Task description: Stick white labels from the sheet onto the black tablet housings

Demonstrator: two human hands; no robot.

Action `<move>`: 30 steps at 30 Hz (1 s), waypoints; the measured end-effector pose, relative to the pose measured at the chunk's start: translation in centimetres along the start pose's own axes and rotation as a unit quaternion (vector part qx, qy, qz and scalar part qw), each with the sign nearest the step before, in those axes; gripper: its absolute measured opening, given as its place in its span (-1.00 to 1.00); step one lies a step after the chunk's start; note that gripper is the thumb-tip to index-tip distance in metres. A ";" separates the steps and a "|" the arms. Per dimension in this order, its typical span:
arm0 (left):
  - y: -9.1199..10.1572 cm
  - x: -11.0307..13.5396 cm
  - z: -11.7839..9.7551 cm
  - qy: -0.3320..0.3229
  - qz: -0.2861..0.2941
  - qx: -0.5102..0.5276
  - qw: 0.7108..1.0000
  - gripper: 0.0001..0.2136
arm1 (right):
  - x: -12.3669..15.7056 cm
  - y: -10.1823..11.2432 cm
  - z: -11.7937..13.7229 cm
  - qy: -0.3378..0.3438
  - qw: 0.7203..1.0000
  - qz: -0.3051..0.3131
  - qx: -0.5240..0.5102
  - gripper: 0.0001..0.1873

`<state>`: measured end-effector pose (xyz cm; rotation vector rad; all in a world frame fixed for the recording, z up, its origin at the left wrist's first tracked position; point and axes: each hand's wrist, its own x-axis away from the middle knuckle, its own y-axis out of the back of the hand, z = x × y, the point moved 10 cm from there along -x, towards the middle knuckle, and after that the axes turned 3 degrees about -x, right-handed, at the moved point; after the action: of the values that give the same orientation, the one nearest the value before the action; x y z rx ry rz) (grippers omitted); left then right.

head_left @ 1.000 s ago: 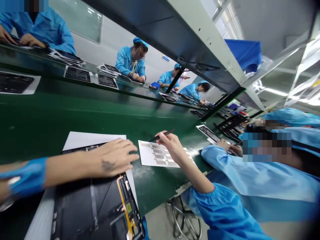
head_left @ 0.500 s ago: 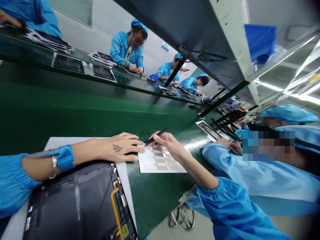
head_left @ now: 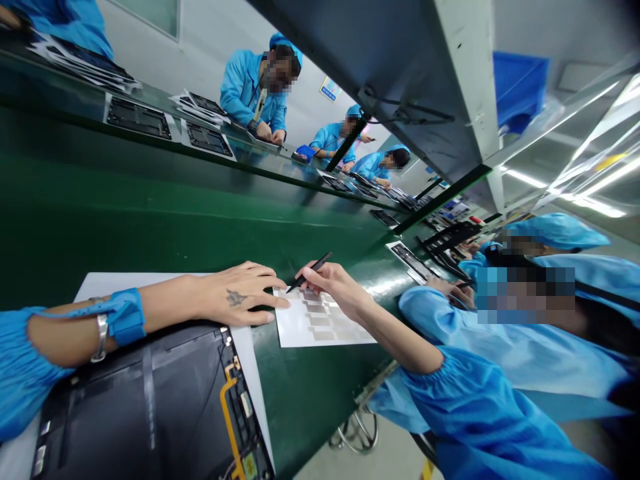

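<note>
One white sheet [head_left: 291, 327] of grey patches [head_left: 317, 307] lies on a green bench [head_left: 310, 387] beside a black panel [head_left: 185, 393], the left hand [head_left: 240, 293] spread-fingered over the sheet's corner while the right hand [head_left: 337, 283] pinches a black pen-like tool [head_left: 321, 262]. A tip pressed too hard could crease a patch; lettering on the wall sign [head_left: 330, 89] is too small to read.

Left hand [head_left: 235, 297] of the worker: palm down, tattooed back uppermost, fingers spread toward three o'clock; left forearm [head_left: 173, 301] from nine. Right hand [head_left: 333, 283]: fingers pinched, toward ten; right forearm [head_left: 400, 337] slanting from four.
</note>
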<state>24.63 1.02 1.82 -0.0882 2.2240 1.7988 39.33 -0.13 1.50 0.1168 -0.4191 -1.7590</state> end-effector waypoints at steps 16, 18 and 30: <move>6.4 5.8 0.8 0.149 -0.018 -0.147 0.978 -0.74 | 3.1 2.3 5.4 0.095 0.980 -0.135 -0.114 -0.53; 7.3 9.5 1.6 0.241 0.020 -0.192 0.951 -0.75 | 3.4 1.6 5.3 0.093 0.982 -0.129 -0.099 -0.51; 4.9 14.5 0.0 0.213 -0.007 -0.177 0.961 -0.82 | -1.5 -15.4 6.5 0.072 0.988 0.078 -0.109 -0.42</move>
<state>9.63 4.00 2.80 -0.6158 2.1106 2.3294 23.50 5.37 2.06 0.0535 -0.1250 -1.6192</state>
